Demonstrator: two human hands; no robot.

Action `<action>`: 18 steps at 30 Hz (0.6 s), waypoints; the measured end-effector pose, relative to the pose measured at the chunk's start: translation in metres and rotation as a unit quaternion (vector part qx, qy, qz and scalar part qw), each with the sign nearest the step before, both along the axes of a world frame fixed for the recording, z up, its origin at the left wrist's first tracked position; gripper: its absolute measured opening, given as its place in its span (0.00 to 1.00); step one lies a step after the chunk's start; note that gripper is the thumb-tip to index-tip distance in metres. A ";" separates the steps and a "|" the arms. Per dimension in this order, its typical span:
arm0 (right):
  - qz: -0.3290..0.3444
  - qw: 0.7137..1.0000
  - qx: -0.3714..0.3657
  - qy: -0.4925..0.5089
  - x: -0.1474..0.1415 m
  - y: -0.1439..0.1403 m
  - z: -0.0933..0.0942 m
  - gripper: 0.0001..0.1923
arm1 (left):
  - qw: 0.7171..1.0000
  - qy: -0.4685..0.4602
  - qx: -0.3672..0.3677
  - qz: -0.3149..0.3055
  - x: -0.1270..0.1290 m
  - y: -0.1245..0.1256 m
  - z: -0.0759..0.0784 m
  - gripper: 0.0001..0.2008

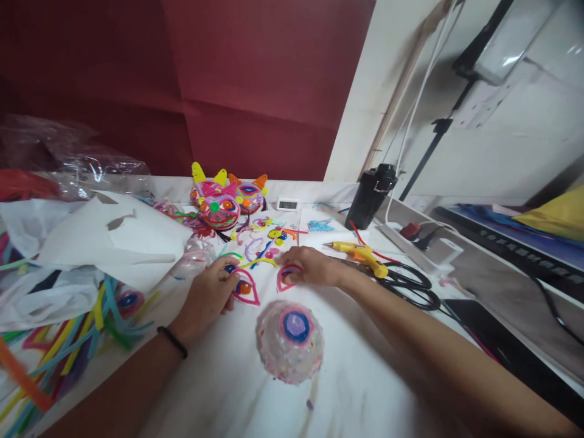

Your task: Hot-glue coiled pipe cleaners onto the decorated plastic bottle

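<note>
My left hand (210,286), a dark band at its wrist, pinches the near side of an eye-shaped piece of pink pipe cleaner (256,296) with an orange centre. Opposite it, the fingers of my right hand (312,267) close on a second pink eye shape (279,281), partly covered by the fingertips. A yellow pipe cleaner strip (260,261) lies between the two hands. Below them sits a translucent dome (272,344), bumpy at its rim, with a purple, blue and pink coil on it.
Several decorated masks (219,210) stand by a small digital clock (288,204). On the right are a yellow glue gun (360,254), black-handled scissors (413,286), a black bottle (370,194) and a phone (493,328). Coloured pipe cleaners (68,347) and white paper (109,240) crowd the left.
</note>
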State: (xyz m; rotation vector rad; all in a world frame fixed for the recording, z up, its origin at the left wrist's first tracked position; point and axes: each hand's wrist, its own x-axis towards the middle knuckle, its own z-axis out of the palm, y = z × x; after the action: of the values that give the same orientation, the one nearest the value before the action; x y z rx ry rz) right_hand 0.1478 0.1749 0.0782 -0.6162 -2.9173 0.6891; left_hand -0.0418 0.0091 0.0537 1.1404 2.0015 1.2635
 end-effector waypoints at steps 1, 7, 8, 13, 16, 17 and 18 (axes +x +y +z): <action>0.005 1.000 0.014 0.004 0.007 -0.001 -0.003 0.15 | 1.000 -0.005 -0.005 -0.001 0.001 0.000 0.000 0.18; -0.024 0.996 0.085 0.028 0.026 -0.010 -0.019 0.15 | 0.999 -0.010 -0.043 -0.023 0.005 0.000 -0.003 0.25; -0.035 0.994 0.094 0.030 0.028 -0.011 -0.021 0.14 | 0.998 0.001 -0.050 -0.029 0.004 0.000 -0.003 0.26; -0.056 0.991 0.111 0.043 0.035 -0.012 -0.026 0.16 | 0.985 0.138 -0.085 -0.060 -0.007 -0.008 0.002 0.36; -0.045 0.992 0.102 0.053 0.039 -0.011 -0.026 0.17 | 0.964 0.240 -0.092 -0.068 -0.011 -0.011 0.009 0.42; -0.039 0.993 0.098 0.057 0.040 -0.010 -0.025 0.17 | 0.956 0.266 -0.095 -0.074 -0.011 -0.011 0.010 0.42; -0.034 0.993 0.094 0.061 0.040 -0.010 -0.025 0.17 | 0.949 0.288 -0.098 -0.085 -0.011 -0.011 0.012 0.40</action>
State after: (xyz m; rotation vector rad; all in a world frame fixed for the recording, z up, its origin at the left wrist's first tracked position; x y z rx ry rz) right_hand 0.1883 0.1649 0.0529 -0.6260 -2.7898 0.4212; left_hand -0.0523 -0.0022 0.0653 1.6747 2.2984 0.6650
